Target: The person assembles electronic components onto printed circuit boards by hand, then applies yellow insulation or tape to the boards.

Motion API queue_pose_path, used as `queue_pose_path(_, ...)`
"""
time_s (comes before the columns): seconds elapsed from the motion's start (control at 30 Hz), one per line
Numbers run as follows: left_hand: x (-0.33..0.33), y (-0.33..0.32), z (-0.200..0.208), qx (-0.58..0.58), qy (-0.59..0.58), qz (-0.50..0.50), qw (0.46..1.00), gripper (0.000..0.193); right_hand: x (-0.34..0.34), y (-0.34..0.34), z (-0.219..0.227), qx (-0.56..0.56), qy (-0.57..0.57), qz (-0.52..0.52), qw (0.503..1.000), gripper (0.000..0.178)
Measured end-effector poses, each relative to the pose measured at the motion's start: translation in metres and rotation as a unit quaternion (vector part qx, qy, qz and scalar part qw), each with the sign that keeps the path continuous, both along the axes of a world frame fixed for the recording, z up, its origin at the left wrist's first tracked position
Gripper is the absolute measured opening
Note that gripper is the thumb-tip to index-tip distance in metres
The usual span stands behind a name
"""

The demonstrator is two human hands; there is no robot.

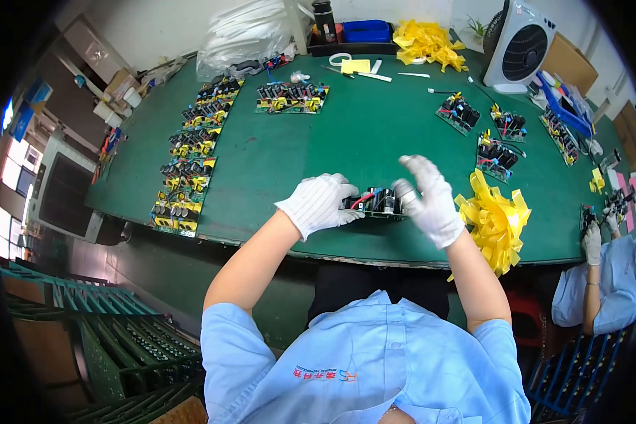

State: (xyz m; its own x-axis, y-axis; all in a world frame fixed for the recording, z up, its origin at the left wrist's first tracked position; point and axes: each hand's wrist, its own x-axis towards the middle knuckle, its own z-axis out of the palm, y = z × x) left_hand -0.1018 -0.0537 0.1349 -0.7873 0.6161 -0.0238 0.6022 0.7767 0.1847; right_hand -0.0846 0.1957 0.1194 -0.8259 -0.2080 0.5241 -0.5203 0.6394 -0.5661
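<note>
Close to the table's near edge is a small circuit board (379,202) with black capacitors and a red wire. My left hand (321,203), in a white striped glove, grips its left end between thumb and fingers. My right hand (429,202), gloved the same way, is at the board's right end. Its fingers are spread and raised, slightly blurred, with nothing seen in them; whether the thumb touches the board I cannot tell. A heap of yellow tape strips (495,225) lies just right of my right hand.
Several boards with yellow parts (191,169) form a column at the left, and another board (292,98) lies behind. More capacitor boards (497,157) sit at the right. A fan (521,46) stands at the back right. A co-worker's gloved hand (592,244) works at the far right.
</note>
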Motion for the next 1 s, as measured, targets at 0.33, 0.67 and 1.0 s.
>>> queue_pose_path(0.33,-0.006,-0.017,0.002,0.001,0.038,0.059,0.998,0.057,-0.025,-0.045,0.011,0.311,-0.058,0.078,0.945,0.035)
queue_pose_path(0.67,-0.005,-0.022,-0.01,0.037,0.098,0.061,0.993,0.048,-0.022,-0.07,-0.002,0.32,-0.028,0.072,0.944,0.022)
queue_pose_path(1.0,-0.011,-0.016,-0.005,0.031,0.112,0.188,0.975,0.045,-0.073,-0.072,0.018,0.345,-0.025,0.169,0.923,0.027)
